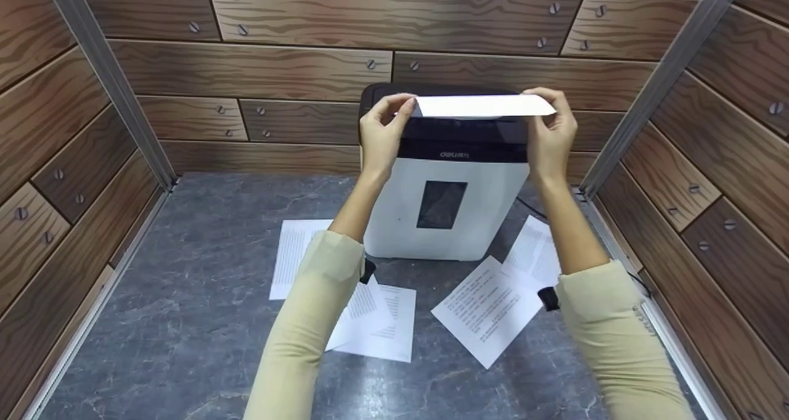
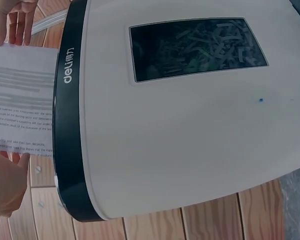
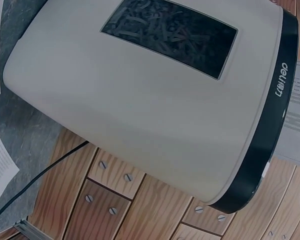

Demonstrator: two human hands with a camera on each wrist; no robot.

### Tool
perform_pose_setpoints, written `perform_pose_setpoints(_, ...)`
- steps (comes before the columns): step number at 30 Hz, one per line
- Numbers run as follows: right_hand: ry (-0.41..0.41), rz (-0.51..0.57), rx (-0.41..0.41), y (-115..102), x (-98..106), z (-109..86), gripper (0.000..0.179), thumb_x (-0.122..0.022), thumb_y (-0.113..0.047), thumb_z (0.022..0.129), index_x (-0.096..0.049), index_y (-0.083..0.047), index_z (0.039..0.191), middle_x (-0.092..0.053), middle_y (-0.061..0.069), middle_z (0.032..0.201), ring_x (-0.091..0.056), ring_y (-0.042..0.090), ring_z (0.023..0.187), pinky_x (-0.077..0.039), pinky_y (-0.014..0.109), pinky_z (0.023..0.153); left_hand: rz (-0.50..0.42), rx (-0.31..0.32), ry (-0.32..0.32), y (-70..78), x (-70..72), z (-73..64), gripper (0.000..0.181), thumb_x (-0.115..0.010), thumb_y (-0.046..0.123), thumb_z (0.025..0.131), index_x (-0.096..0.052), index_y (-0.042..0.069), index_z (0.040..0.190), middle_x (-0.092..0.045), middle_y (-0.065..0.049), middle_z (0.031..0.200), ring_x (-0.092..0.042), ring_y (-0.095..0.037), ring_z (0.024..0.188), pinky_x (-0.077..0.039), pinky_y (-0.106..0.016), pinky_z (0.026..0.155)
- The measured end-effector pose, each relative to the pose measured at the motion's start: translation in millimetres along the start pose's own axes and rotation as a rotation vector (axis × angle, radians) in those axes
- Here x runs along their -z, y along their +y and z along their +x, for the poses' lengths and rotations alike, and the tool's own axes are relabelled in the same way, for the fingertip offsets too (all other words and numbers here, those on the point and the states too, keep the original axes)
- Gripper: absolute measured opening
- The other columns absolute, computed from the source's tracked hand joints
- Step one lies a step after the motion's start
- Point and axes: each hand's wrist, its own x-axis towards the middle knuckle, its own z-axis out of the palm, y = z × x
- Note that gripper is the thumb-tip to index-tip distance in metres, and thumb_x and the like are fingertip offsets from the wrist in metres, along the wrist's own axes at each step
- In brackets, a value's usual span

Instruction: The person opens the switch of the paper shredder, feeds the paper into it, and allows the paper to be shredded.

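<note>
Both hands hold one printed sheet of paper (image 1: 481, 106) by its opposite side edges, above the black top of a white paper shredder (image 1: 394, 210). The left hand (image 1: 383, 133) pinches the left edge between thumb and fingers. At the other edge the right hand (image 1: 551, 133) pinches the paper the same way. In the left wrist view the sheet (image 2: 20, 95) stands upright at the shredder's black head (image 2: 70, 130); whether its lower edge is inside the slot is hidden. Paper strips (image 3: 165, 35) show through the shredder's dark window.
Printed sheets (image 1: 382, 327) lie on the grey floor to the left front of the shredder, and more sheets (image 1: 487, 312) overlap at the right front. A black cord (image 3: 45, 170) runs along the right side. Wood-patterned walls (image 1: 296, 68) enclose the space.
</note>
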Motion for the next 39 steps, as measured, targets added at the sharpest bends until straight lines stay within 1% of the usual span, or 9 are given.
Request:
perform_pose_setpoints(7,-0.025,-0.032,0.031,6.4,2.1,-2.2,0.006,-0.059,0.01,0.084,-0.061,0.01,0.09,-0.063,0.01,0.089,-0.056,0.016,0.082,-0.045,0.026,0.073,-0.019,0.02,0.017,-3.0,-1.4,-2.4,0.017,-0.061,0.003,0.087,-0.063,-0.011,0.097,-0.065,-0.014,0.095,-0.06,-0.014,0.09,-0.047,-0.027,0.083)
perform_pose_setpoints(12,-0.041,-0.069,0.03,9.6,2.6,-5.4,0.008,-0.056,0.011,0.084,-0.059,0.013,0.091,-0.063,0.007,0.085,-0.055,0.014,0.078,-0.043,0.024,0.07,0.017,0.043,0.037,-6.5,0.3,-5.4,0.017,-0.061,0.005,0.088,-0.064,-0.008,0.099,-0.066,-0.012,0.095,-0.06,-0.014,0.088,-0.048,-0.026,0.081)
perform_pose_setpoints(16,-0.043,-0.104,0.025,11.2,3.6,-7.1,0.01,-0.057,0.012,0.082,-0.059,0.014,0.092,-0.063,0.01,0.085,-0.056,0.015,0.078,-0.044,0.024,0.072,0.067,0.056,0.028,-8.2,1.9,-6.8,0.019,-0.061,0.008,0.088,-0.065,-0.006,0.1,-0.066,-0.01,0.096,-0.06,-0.013,0.089,-0.047,-0.024,0.081)
perform_pose_setpoints(18,-0.041,-0.128,0.018,12.7,4.4,-7.8,0.01,-0.058,0.012,0.082,-0.06,0.013,0.092,-0.064,0.011,0.085,-0.057,0.015,0.079,-0.045,0.025,0.073,0.113,0.06,0.018,-8.7,2.6,-7.5,0.02,-0.062,0.01,0.089,-0.066,-0.004,0.101,-0.067,-0.009,0.097,-0.06,-0.011,0.089,-0.047,-0.023,0.08)
perform_pose_setpoints(21,-0.043,-0.176,-0.018,14.7,5.8,-9.9,0.011,-0.058,0.009,0.082,-0.063,0.01,0.092,-0.065,0.011,0.087,-0.058,0.013,0.082,-0.045,0.024,0.076,0.241,0.065,0.011,-9.3,3.7,-8.7,0.021,-0.062,0.016,0.089,-0.068,0.001,0.102,-0.068,-0.005,0.098,-0.06,-0.007,0.09,-0.046,-0.02,0.078)
perform_pose_setpoints(25,-0.059,-0.267,-0.041,17.0,8.8,-14.6,0.012,-0.058,0.007,0.083,-0.064,0.011,0.093,-0.066,0.016,0.09,-0.058,0.01,0.083,-0.045,0.023,0.077,0.479,0.037,-0.009,-9.5,5.2,-11.0,0.022,-0.063,0.022,0.088,-0.07,0.008,0.103,-0.066,-0.002,0.105,-0.056,-0.009,0.105,-0.039,-0.017,0.089)
perform_pose_setpoints(28,-0.063,-0.35,-0.042,17.5,9.5,-17.0,0.013,-0.059,0.005,0.084,-0.064,0.011,0.094,-0.066,0.018,0.091,-0.058,0.008,0.084,-0.044,0.022,0.079,0.611,0.006,-0.044,-9.8,6.3,-12.4,0.022,-0.062,0.023,0.089,-0.07,0.01,0.104,-0.065,-0.001,0.11,-0.049,-0.015,0.115,-0.032,-0.017,0.097)
perform_pose_setpoints(33,-0.071,-0.422,-0.076,16.4,8.9,-18.2,0.015,-0.058,0.003,0.084,-0.065,0.009,0.096,-0.066,0.018,0.093,-0.058,0.009,0.087,-0.042,0.024,0.082,0.702,-0.016,-0.088,-11.2,7.4,-14.3,0.022,-0.06,0.021,0.09,-0.069,0.009,0.106,-0.065,-0.001,0.109,-0.047,-0.02,0.116,-0.03,-0.02,0.099)
perform_pose_setpoints(39,-0.078,-0.456,-0.079,48.6,19.5,-11.8,0.013,-0.061,-0.003,0.086,-0.069,0.0,0.096,-0.068,0.006,0.093,-0.058,0.009,0.09,-0.042,0.023,0.081,0.738,-0.03,-0.105,-12.4,8.1,-13.9,0.023,-0.06,0.022,0.089,-0.069,0.009,0.107,-0.065,-0.001,0.108,-0.05,-0.017,0.11,-0.032,-0.021,0.096)
